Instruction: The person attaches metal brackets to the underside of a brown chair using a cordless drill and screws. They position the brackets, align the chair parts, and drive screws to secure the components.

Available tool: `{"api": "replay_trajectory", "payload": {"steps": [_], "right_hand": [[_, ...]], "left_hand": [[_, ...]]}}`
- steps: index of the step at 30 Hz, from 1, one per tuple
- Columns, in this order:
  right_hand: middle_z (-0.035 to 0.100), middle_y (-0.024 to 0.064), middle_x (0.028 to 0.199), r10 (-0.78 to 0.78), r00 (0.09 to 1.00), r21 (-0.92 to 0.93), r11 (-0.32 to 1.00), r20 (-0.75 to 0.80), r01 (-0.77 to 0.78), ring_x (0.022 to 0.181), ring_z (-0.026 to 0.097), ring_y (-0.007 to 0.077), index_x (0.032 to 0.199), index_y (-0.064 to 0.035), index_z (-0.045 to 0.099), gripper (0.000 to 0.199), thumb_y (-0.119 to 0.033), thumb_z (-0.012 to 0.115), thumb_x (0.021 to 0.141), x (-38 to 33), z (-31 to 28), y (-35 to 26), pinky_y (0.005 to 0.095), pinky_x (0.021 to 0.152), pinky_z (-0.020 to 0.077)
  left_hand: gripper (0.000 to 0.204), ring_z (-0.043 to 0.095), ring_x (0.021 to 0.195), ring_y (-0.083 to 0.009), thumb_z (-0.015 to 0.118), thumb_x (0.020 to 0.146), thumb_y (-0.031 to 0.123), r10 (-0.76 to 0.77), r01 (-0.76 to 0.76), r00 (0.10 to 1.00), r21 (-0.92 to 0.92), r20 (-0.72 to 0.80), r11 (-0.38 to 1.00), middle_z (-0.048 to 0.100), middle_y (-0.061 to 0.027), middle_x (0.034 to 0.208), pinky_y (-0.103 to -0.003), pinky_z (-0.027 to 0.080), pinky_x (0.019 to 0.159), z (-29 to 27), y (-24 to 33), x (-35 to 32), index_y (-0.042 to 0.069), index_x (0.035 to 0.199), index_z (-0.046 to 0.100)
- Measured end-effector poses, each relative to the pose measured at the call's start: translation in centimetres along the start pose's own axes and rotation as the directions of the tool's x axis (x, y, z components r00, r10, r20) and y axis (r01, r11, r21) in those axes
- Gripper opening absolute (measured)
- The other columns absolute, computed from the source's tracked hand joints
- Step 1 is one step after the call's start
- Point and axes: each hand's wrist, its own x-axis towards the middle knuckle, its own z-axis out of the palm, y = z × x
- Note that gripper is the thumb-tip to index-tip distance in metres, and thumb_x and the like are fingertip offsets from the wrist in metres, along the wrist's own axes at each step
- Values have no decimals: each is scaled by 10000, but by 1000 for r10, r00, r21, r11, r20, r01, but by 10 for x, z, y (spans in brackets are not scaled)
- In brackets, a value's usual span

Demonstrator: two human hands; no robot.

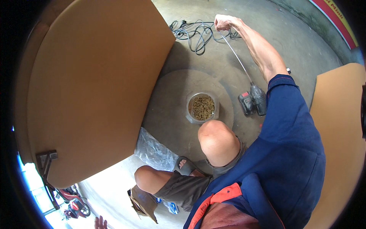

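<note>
Bare concrete floor (pixel 267 34) lies open between brown board (pixel 95 84), screw jar (pixel 202 108) and drill (pixel 253 101).

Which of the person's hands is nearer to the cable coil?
Right. The right hand grips a cord beside the cable coil; the left hand is far away at the lower edge.

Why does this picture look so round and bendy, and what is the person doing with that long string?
The camera sits on the person's head and looks down through a very wide lens, so straight edges bend. You see their knees and blue shirt from above. The right hand reaches far out and grips a grey cord that runs back to a power drill lying on the concrete floor. More cable lies tangled near that hand. A clear jar of screws stands by the knee. A big brown board is on the left. At the bottom edge, fingertips, probably the left hand, barely show.
</note>
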Motion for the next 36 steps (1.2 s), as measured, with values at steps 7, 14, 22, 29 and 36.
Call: {"api": "replay_trajectory", "payload": {"steps": [7,14,22,29,36], "right_hand": [[531,29,524,-229,972,118,968,48,222,454,539,135,634,-49,566,151,-58,573,784,31,13,4,327,400,417],[546,24,524,-19,1000,461,887,-24,28,406,505,118,705,-48,621,131,-58,636,835,28,18,45,291,369,370],[557,8,556,81,995,561,827,-64,-31,421,496,112,719,-31,660,119,-61,663,835,25,35,48,281,381,347],[539,34,522,147,973,584,811,-178,-16,401,493,130,646,-7,626,162,-10,632,807,5,56,26,308,370,354],[578,89,551,122,965,593,804,-231,41,403,532,178,672,9,615,145,-28,601,812,0,45,28,337,356,382]], "left_hand": [[312,718,1054,-277,586,1041,140,-236,240,956,2,-174,971,726,-227,1150,-373,552,968,-9,-6,6,-103,1215,674],[268,749,1022,-306,630,1004,158,29,-43,994,-120,-110,992,758,-192,1104,-405,601,866,-18,-2,40,-44,1150,729],[342,741,1067,-307,649,1004,232,104,-144,965,-154,-241,977,742,-183,1183,-417,600,889,-53,17,109,-13,1234,709],[584,656,1249,-325,659,1014,328,96,-269,895,-355,-435,895,649,-207,1370,-416,542,1035,-91,46,215,-14,1466,517],[710,606,1267,-462,586,1059,359,-3,-271,908,-591,-420,759,444,-312,1515,-509,536,1058,-89,68,297,-83,1536,305]]}}
